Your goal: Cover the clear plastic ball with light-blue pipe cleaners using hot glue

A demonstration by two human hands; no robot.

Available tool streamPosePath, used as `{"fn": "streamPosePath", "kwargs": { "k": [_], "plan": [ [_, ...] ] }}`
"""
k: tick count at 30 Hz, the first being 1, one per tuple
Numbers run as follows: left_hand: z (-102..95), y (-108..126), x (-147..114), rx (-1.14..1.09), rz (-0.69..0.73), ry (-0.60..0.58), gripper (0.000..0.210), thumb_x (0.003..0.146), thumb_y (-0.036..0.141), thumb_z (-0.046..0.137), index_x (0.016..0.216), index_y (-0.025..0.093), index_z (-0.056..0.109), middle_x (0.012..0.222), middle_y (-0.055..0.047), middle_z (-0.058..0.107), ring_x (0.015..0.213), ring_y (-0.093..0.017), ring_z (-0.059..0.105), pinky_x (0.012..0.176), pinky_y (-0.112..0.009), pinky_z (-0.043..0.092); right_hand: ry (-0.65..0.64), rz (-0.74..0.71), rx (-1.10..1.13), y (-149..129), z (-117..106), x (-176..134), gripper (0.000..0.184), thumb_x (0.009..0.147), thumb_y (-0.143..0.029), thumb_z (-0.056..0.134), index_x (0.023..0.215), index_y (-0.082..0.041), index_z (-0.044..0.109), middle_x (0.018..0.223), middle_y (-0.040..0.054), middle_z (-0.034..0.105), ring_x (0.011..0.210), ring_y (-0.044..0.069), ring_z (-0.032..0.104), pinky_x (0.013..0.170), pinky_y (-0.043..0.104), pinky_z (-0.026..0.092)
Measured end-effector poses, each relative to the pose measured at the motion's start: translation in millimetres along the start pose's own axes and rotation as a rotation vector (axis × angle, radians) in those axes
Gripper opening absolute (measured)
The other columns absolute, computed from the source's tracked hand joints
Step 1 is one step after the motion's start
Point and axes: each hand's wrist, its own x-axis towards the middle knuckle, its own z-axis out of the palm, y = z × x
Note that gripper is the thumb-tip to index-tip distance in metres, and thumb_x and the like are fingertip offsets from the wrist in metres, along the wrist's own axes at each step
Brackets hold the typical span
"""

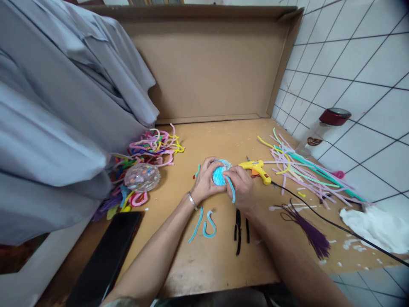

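My left hand [206,181] is wrapped round a light blue, rounded piece [219,175] that looks made of coiled pipe cleaners. Against its right side, my right hand [240,185] pinches a blue pipe cleaner [230,190], whose loose end hangs down below the fingers. Just beyond the right hand lies a yellow hot glue gun [260,169] with an orange trigger. On the table nearer me are a straight blue pipe cleaner length [196,225], a hooked blue one [210,226] and several short black strips [238,232].
Left: a pile of coloured pipe cleaners [156,147], a clear glass dish [142,177], a black phone-like slab [105,256], a grey curtain [70,106]. Right: long pipe cleaners [303,166], a clear jar [315,138], purple strands [308,232], white cloth [378,226], the gun's black cord [322,212].
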Motion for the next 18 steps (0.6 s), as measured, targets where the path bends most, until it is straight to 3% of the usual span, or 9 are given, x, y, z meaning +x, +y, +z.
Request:
{"fn": "streamPosePath", "kwargs": {
  "k": [11, 18],
  "plan": [
    [1.0, 6.3, -2.9, 0.013, -0.011, 0.009, 0.057, 0.070, 0.036, 0.079, 0.121, 0.021, 0.056, 0.128, -0.013, 0.052, 0.122, -0.030, 0.055, 0.104, -0.045, 0.048, 0.008, 0.035, 0.046, -1.0, 0.2, -1.5, 0.016, 0.094, -0.019, 0.052, 0.092, -0.021, 0.068, 0.086, 0.0068, 0.065, 0.079, 0.019, 0.062, 0.073, 0.033, 0.053],
    [6.6, -0.9, -6.5, 0.037, 0.035, 0.026, 0.070, 0.071, 0.040, 0.080, 0.131, 0.024, 0.047, 0.134, -0.014, 0.051, 0.126, -0.031, 0.053, 0.107, -0.050, 0.045, 0.000, 0.060, 0.051, 0.2, 0.2, -1.5, 0.017, 0.095, -0.021, 0.052, 0.094, -0.022, 0.069, 0.086, 0.0068, 0.065, 0.081, 0.019, 0.063, 0.074, 0.034, 0.052]
  ]
}}
